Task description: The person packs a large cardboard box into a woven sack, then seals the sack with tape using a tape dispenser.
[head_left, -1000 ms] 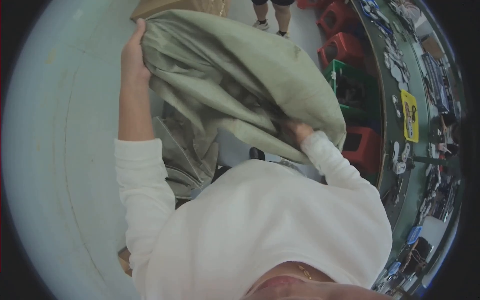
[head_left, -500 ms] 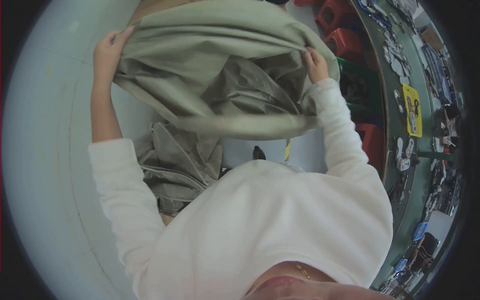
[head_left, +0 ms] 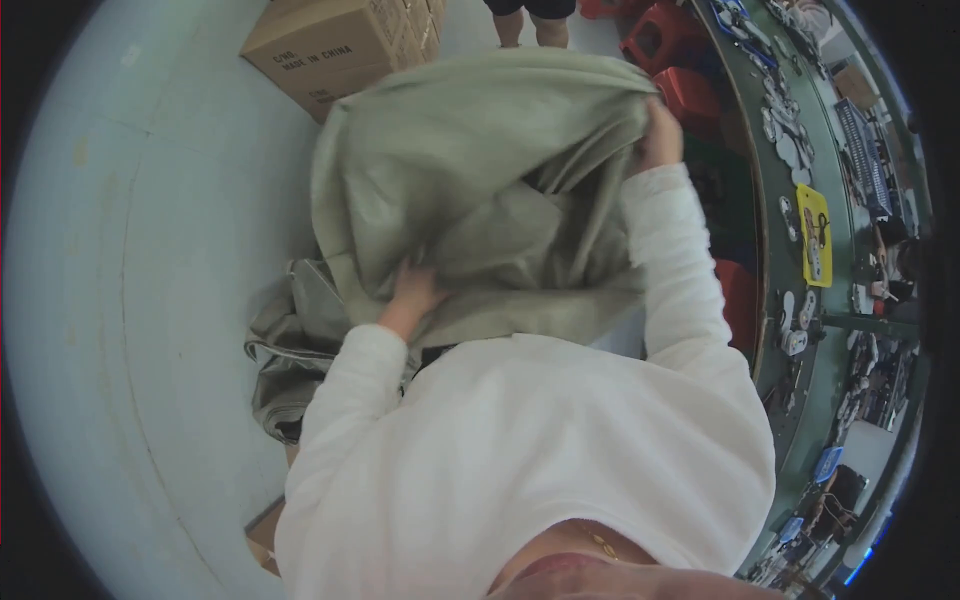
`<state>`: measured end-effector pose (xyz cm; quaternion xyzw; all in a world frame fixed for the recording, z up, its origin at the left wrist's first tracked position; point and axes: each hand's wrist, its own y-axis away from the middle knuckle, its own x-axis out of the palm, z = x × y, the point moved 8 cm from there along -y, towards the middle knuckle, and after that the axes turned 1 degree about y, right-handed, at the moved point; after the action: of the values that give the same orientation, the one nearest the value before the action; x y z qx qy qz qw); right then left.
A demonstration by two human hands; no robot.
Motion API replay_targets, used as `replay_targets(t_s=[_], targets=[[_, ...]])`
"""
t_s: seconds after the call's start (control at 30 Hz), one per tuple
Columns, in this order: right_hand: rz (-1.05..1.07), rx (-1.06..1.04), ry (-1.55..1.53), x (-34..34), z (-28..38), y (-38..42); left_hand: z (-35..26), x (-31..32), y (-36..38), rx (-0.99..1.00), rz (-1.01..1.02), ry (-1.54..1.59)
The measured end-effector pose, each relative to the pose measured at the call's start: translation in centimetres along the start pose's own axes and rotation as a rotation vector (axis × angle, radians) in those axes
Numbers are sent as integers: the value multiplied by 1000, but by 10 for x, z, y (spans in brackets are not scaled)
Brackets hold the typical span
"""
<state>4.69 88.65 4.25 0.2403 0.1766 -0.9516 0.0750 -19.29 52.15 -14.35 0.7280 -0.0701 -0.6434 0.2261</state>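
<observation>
Green fabric (head_left: 450, 130) spread before torso (head_left: 530, 430), sagging in folds. Right hand (head_left: 661, 138): fingers closed on its edge. Left hand (head_left: 414, 292): fingers at inner folds, blurred; grip cannot be told. Risk: loose lower edge snagging grey bundle (head_left: 295, 375) beside it, owing to slack.

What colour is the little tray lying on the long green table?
The tray is yellow, in the head view.

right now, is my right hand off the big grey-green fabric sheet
No, your right hand is holding the fabric sheet near its upper right edge.
</observation>
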Motion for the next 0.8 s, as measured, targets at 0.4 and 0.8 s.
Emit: replay_targets(t_s=[0.4, 0.8], targets=[[-24, 622, -328, 65, -10, -14, 58, -88, -13, 157, -547, 241], [-118, 722, -315, 57, 26, -10, 96, 28, -192, -248, 151, 1510]])
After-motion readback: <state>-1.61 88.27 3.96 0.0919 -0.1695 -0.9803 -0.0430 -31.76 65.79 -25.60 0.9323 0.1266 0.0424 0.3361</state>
